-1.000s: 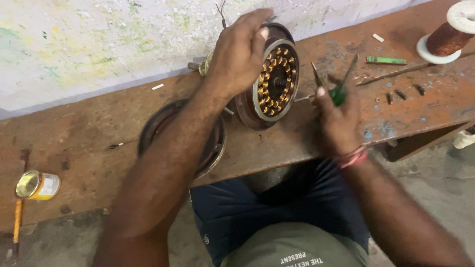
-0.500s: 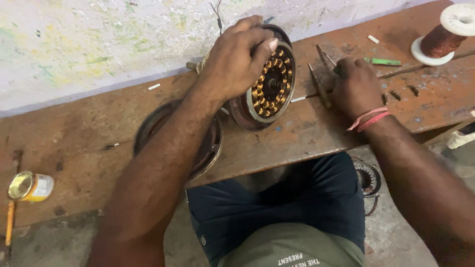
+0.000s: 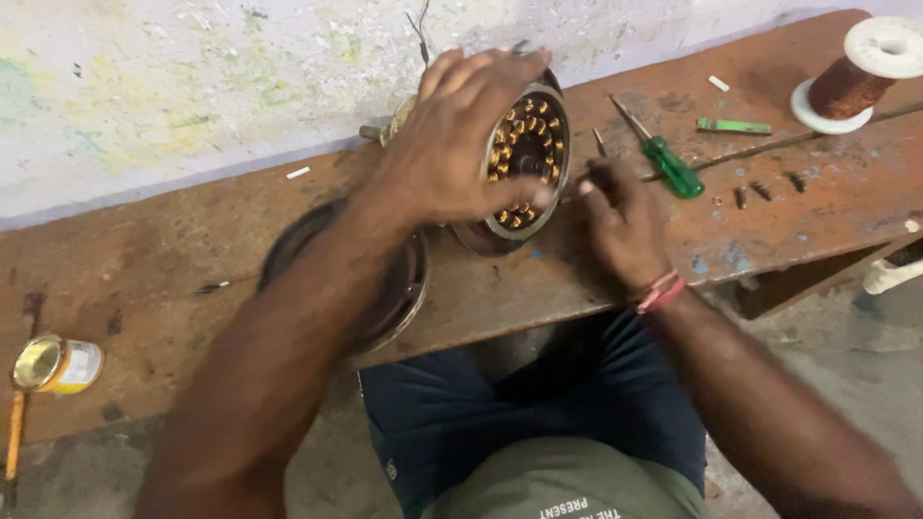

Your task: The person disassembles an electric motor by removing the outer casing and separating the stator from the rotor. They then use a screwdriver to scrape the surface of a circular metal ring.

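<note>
Now the left hand [image 3: 452, 144] sits at upper centre of the frame, fingers spread wide over the round motor stator [image 3: 524, 159], which stands tilted on edge on the rusty bench [image 3: 144, 288]. Just right of it the right hand [image 3: 620, 226] rests with fingers curled, possibly pinching something small, too blurred to say. Beyond it lie a green screwdriver [image 3: 668, 163] and, upper right, a copper wire spool [image 3: 851, 82]
</note>
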